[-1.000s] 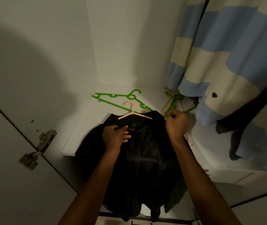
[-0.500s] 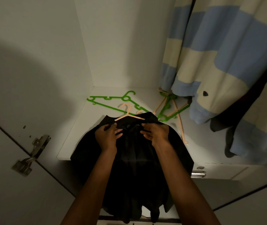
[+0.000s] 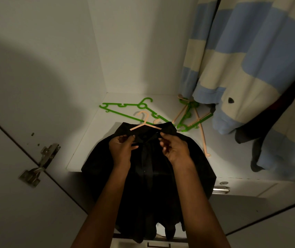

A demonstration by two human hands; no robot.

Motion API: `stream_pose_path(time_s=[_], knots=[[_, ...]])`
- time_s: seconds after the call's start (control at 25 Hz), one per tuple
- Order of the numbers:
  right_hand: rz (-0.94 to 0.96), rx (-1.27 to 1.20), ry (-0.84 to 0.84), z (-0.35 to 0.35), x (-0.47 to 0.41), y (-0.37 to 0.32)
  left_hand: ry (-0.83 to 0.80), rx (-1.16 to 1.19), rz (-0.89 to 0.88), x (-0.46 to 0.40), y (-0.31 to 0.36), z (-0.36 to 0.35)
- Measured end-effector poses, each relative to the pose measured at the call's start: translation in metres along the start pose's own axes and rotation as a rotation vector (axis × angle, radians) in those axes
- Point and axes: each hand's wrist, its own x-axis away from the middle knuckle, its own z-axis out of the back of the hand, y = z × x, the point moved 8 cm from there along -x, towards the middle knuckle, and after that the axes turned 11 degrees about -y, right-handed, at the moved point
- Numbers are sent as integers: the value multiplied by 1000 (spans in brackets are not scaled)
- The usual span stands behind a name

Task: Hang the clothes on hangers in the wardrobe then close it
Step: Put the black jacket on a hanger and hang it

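Head view: your left hand [image 3: 121, 147] and right hand [image 3: 174, 149] pinch the black shirt [image 3: 148, 176] at its collar, peach hanger [image 3: 144, 122] poking out at twelve o'clock. Green hangers [image 3: 130, 109] lie beyond; striped garment [image 3: 250, 59] hangs at two o'clock.

The right hand [image 3: 176, 149], seen a second ago raised as a fist at the right shoulder of the black shirt [image 3: 148, 176] beside the green hangers, is now brought in to the collar, where the fabric is pinched between its fingertips. The left hand [image 3: 121, 147], earlier laid over the label below the peach hanger [image 3: 144, 123], is now curled on the collar's left edge, opposite the right.
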Motion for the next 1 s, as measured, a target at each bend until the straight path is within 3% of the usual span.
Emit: stream_pose_path(time_s=[0.16,0.4,0.72,0.92,1.0], knots=[[-64,-181,-102,-8,-2,13,-24,2,-29,9,2,2],[0,-258,-124,-11,7,17,-21,-15,-71,14,3,-4],[149,-145,-154,-12,3,18,-170,-161,-136,17,8,-14],[250,-15,-137,-18,6,17,-85,-420,-27,-3,4,-20],[259,-13,-118,-19,6,18,2,-639,-12,-12,6,-22]])
